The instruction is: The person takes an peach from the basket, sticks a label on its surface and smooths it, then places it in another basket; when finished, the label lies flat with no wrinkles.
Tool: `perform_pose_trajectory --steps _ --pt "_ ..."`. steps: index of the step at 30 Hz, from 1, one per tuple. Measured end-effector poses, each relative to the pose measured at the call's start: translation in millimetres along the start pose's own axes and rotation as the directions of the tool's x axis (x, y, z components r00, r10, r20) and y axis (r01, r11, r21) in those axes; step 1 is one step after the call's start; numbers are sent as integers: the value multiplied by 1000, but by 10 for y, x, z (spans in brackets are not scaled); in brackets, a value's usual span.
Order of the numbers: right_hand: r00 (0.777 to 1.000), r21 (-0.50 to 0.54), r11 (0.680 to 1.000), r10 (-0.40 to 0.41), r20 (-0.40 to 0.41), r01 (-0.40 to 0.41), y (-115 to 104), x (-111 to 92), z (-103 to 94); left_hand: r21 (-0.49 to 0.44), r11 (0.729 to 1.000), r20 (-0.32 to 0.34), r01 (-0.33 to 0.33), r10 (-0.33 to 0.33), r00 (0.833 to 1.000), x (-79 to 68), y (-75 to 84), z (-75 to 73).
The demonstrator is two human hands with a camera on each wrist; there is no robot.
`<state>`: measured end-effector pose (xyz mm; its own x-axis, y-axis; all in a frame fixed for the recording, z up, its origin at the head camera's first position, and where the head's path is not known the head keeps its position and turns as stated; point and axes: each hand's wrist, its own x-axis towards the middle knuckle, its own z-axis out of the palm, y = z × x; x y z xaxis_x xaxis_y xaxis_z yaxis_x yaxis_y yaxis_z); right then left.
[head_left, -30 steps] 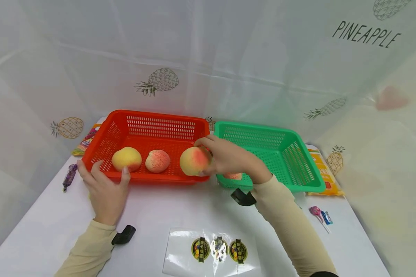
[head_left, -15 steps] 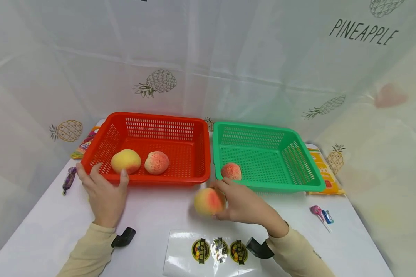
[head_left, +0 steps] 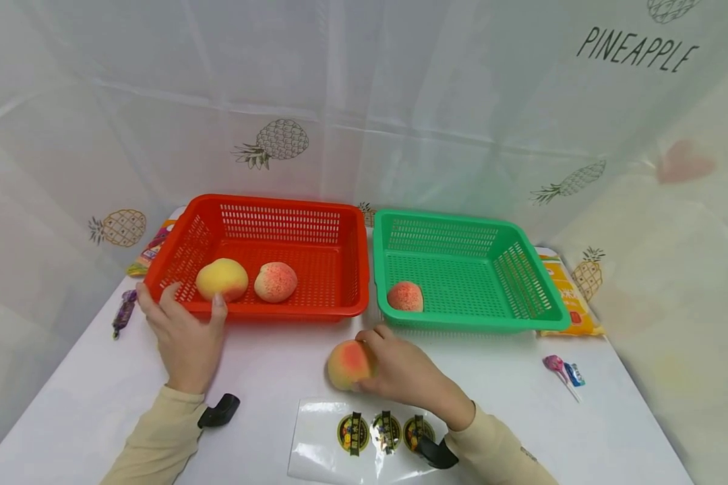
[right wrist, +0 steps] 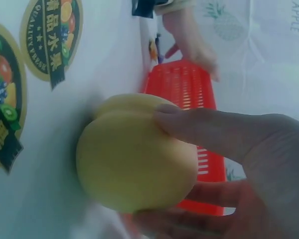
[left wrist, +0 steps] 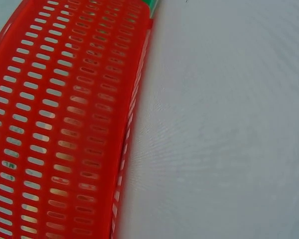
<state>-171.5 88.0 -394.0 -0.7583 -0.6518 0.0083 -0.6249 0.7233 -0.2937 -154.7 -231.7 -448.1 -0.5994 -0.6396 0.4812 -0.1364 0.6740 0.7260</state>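
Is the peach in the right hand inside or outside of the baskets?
Outside: in the head view, the right hand holds the peach in front of the red basket and the green basket.

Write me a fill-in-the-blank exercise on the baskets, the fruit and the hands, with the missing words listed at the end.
1. The left hand touches the near rim of the ____ basket.
2. The peach outside both baskets is gripped by the person's ____ hand.
3. The number of reddish fruits inside the green basket is ____.
4. The glossy sheet on the table carries ____ round labels.

Missing words: red; right; one; three.
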Motion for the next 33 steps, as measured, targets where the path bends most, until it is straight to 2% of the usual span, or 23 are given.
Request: perform_pose_trajectory --steps 4,8,10,11,12,13,14,15,17,18,19,20,21,22,26,29,30,31,32,33 --pt "1000 -10 1000 -22 10 22 -15 -10 23 -22 1000 14 13 -12 1000 -6 41 -70" --pt "999 -18 999 -44 11 44 -20 -31 64 -12 1000 -3 -8 8 1000 -68 173 -297" --pt "999 -17 999 -37 13 37 -17 -57 62 33 999 41 20 -21 999 -170 280 -451" --pt "1000 -10 1000 -23 18 23 -13 -82 51 59 997 89 41 -47 995 -246 327 -514" --pt "1000 -6 1000 -6 24 6 -4 -112 38 95 993 169 67 -83 982 -339 367 -567" --pt "999 -6 1000 16 31 -16 8 -146 20 141 985 279 98 -134 951 -446 409 -607" --pt "999 -4 999 38 37 -38 25 -185 4 195 974 395 116 -186 899 -561 439 -627" --pt "997 0 998 62 41 -62 43 -226 -12 241 964 507 110 -222 833 -676 456 -626" --pt "994 5 995 102 43 -102 86 -305 -34 293 954 682 62 -254 686 -900 469 -580" --pt "993 6 993 115 41 -115 107 -339 -38 304 952 739 31 -256 623 -1001 478 -547" --pt "991 9 992 129 41 -129 123 -372 -37 309 951 773 6 -255 580 -1090 489 -515" --pt "990 16 990 138 41 -139 137 -402 -35 300 954 785 -18 -236 573 -1171 498 -478" --pt "989 24 989 145 42 -146 149 -427 -28 292 956 786 -35 -219 578 -1244 513 -440" --pt "987 34 987 153 48 -154 159 -450 -15 280 959 782 -48 -199 590 -1309 535 -408" --pt "983 85 982 160 92 -168 172 -518 60 229 970 741 -79 -121 660 -1487 631 -291" --pt "984 108 983 137 117 -150 159 -553 116 177 982 724 -58 -91 684 -1548 661 -243" --pt "984 110 984 130 121 -143 154 -563 126 148 988 726 -43 -79 684 -1553 658 -236" --pt "985 117 984 123 123 -137 146 -575 134 109 994 736 -10 -74 673 -1550 654 -235" --pt "985 132 982 117 127 -134 138 -586 135 63 998 754 31 -67 653 -1543 650 -240" --pt "986 151 980 109 125 -128 128 -597 131 25 997 783 78 -68 618 -1526 646 -250"
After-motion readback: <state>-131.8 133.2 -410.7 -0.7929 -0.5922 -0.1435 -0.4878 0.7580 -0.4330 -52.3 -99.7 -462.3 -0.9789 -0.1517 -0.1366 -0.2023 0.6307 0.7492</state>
